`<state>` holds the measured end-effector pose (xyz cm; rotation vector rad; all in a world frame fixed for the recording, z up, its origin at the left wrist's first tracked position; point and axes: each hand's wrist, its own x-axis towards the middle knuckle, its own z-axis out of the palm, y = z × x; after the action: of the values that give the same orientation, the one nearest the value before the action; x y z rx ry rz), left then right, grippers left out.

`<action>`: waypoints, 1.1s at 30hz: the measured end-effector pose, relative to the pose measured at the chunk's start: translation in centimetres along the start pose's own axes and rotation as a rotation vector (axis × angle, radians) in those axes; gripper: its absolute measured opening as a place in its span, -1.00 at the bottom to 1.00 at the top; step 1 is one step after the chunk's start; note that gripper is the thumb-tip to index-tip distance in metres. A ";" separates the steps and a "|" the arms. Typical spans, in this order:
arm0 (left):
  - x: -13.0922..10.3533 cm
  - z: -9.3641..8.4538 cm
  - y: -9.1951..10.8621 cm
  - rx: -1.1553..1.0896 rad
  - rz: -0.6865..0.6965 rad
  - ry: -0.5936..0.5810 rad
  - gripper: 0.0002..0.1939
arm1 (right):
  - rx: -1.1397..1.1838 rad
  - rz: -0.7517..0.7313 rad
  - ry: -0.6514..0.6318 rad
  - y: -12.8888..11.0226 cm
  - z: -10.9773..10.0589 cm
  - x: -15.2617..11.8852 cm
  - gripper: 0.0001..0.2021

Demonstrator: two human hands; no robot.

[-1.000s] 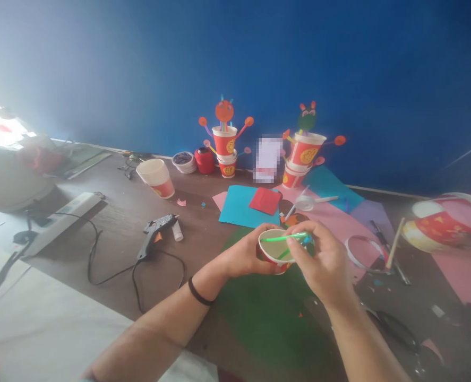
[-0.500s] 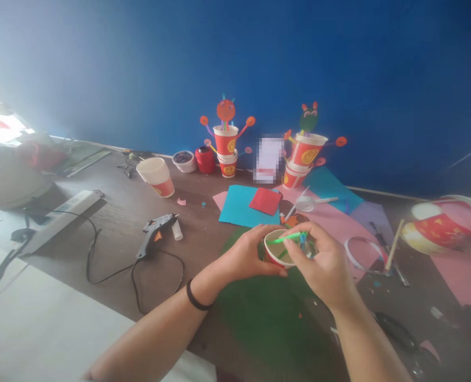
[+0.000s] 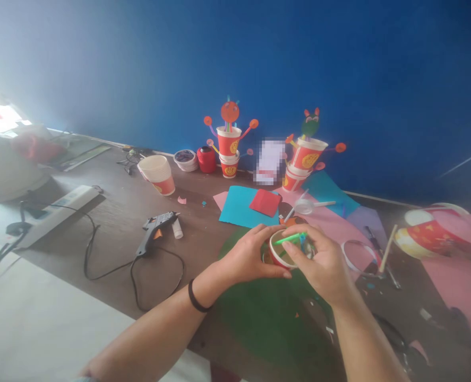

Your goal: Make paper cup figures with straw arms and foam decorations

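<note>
My left hand [image 3: 245, 258] is closed around a red and white paper cup [image 3: 276, 253], its mouth tilted toward me and to the right. My right hand [image 3: 322, 265] pinches a bright green straw-like strip [image 3: 288, 239] across the cup's mouth. Beside the strip, a small blue piece shows near the right fingers. The fingertips inside and behind the cup are partly hidden. Under both hands lies a dark green round sheet [image 3: 275, 323]. A turquoise sheet [image 3: 239, 204] with a red paper piece [image 3: 265, 201] on it lies just beyond.
Two stacked-cup figures [image 3: 229, 143] [image 3: 309, 154] stand by the blue wall. A glue gun [image 3: 153, 231] with its cord, nested paper cups [image 3: 157, 175] and a power strip [image 3: 60, 215] are at left. On the right lie a tape roll [image 3: 358, 257], scissors [image 3: 394, 334] and pink paper [image 3: 450, 292].
The view has shifted slightly. The cup is turned a little more to the right in my left hand. My right hand keeps its pinch on the green strip.
</note>
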<state>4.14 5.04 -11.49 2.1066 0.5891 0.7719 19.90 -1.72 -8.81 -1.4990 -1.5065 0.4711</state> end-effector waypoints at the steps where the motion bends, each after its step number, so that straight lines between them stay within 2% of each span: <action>1: 0.0 0.0 -0.1 -0.002 -0.012 0.008 -0.11 | -0.003 -0.018 0.006 0.0 0.0 0.1 -0.86; 6: 0.0 -0.1 0.0 -0.070 -0.029 0.069 -0.21 | -0.045 -0.106 0.022 0.2 0.0 0.3 -0.74; 12: 0.0 -0.4 1.2 -0.129 0.035 0.191 -0.62 | -0.083 -0.129 -0.038 0.1 -0.2 0.0 -0.71; 18: 0.3 -0.5 1.9 -0.104 -0.054 0.233 -0.73 | -0.050 -0.021 0.107 0.2 -0.1 -0.1 -0.76; 22: 0.6 -0.4 2.4 -0.028 -0.077 0.257 -0.80 | -0.108 -0.001 0.192 0.2 0.0 -0.2 -0.80; 25: 1.0 -0.3 2.7 0.040 -0.058 0.287 -0.83 | -0.108 -0.029 0.198 0.1 0.1 -0.3 -0.83; 30: 2.1 -0.5 2.9 0.089 0.028 0.187 -0.83 | -0.084 -0.113 0.150 -0.2 0.0 -0.3 -0.80; 33: 2.8 -0.8 2.9 0.115 0.029 0.130 -0.88 | -0.024 -0.097 0.099 0.1 -0.2 -0.1 -0.75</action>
<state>5.98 5.57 -7.91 2.1853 0.6885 0.9157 20.08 -1.84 -8.86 -1.4399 -1.5034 0.3178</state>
